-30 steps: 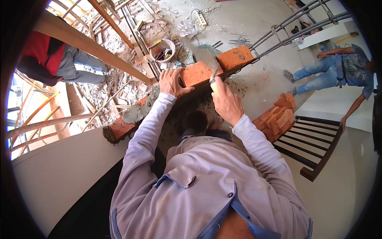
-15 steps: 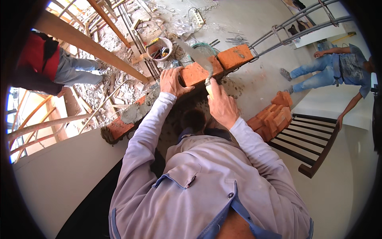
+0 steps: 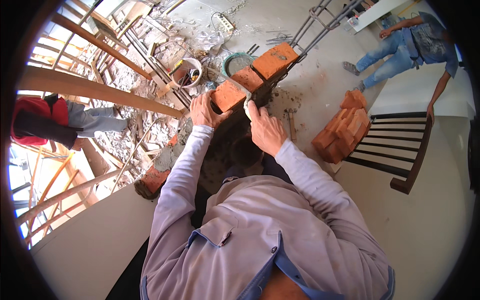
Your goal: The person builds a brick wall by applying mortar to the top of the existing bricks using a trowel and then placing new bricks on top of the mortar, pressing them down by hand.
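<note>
My left hand [image 3: 206, 111] grips the near end of an orange brick [image 3: 230, 95], fingers on its far side and thumb on its near side. This brick lies in a course on top of a low wall, with two more bricks [image 3: 274, 60] beyond it. In my right hand [image 3: 269, 131] is a trowel [image 3: 248, 97], its handle in my closed fingers. The trowel's blade reaches forward and left across the held brick's top, seen almost edge-on. Grey mortar [image 3: 169, 156] covers the wall top left of my left hand.
Steel rebar [image 3: 320, 19] rises past the wall's far end. Stacked bricks [image 3: 345, 127] stand at right beside a dark slatted wooden frame [image 3: 395, 145], held by a person [image 3: 420, 45]. A bucket [image 3: 186, 73] and rubble lie beyond the wall. Another person [image 3: 55, 117] is at left, near timber poles.
My view has shifted, so the scene sits differently. The trowel blade has turned from showing its face to nearly edge-on over the brick. My left hand keeps its grip.
</note>
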A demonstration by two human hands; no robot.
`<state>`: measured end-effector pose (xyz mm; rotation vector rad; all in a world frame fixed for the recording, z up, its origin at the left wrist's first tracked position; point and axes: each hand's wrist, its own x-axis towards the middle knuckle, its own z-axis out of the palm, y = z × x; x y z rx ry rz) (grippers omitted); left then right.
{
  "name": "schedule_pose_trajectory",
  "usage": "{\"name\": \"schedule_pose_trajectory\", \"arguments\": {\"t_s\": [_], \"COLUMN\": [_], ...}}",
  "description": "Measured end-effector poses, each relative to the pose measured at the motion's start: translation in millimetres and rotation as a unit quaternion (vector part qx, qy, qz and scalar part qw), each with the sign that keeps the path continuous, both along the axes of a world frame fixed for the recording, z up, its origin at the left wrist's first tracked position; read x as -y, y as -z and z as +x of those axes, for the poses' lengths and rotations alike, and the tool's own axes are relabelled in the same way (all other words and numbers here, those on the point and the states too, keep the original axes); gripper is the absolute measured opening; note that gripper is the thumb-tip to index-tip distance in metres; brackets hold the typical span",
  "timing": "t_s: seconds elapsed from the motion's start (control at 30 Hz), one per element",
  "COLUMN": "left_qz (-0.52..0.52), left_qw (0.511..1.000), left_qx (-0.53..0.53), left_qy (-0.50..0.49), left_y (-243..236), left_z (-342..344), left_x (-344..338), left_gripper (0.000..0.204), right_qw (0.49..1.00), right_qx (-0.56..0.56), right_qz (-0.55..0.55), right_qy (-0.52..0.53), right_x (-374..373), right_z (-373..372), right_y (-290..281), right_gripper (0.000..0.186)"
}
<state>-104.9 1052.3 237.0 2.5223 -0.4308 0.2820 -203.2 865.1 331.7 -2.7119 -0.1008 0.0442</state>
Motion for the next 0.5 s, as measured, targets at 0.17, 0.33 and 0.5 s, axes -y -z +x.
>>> {"name": "schedule_pose_trajectory", "arguments": {"t_s": [0.17, 0.33, 0.5], "left_qz": [0.020, 0.069, 0.131], "left_qw": [1.000, 0.997, 0.989], "left_qx": [-0.014, -0.029, -0.028], "left_qy": [-0.004, 0.007, 0.061], "left_y": [1, -2, -13], "left_z": [3, 1, 6], "left_x": [7, 2, -19], "left_gripper": [0.086, 0.089, 0.090], "right_qw": [1.000, 0.977, 0.703], "right_qx": [-0.002, 0.070, -0.053], "right_qz": [0.015, 0.200, 0.645], "right_qy": [0.022, 0.025, 0.294], "right_x": [2, 14, 9], "right_z": [-2, -16, -56], "right_y": [6, 26, 133], "right_gripper": [0.048, 0.038, 0.047]}}
